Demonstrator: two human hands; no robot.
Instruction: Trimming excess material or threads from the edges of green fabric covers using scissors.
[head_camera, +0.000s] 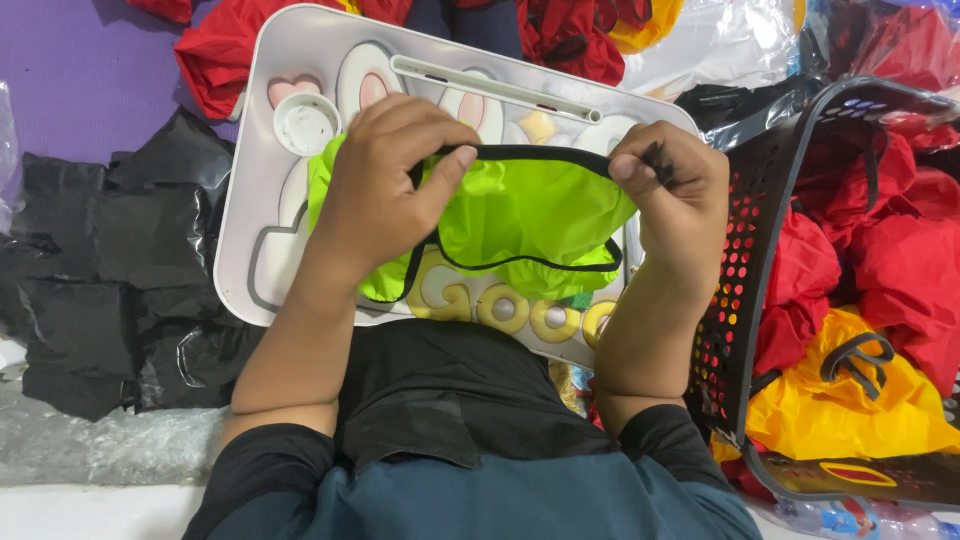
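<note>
Hands apart, left hand (385, 165) and right hand (665, 175) each pinch the black trim of a green cover (530, 220) stretched above the tray (290, 60), seemingly mid-handling, not yet folded.

One view only, from a camera on the person's head. It looks almost straight down, close over the lap. The person's chest fills the near edge, the white lap tray (262, 190) sits in the middle, a purple mat (80, 70) lies far left, and a black basket (745, 240) stands right.
</note>
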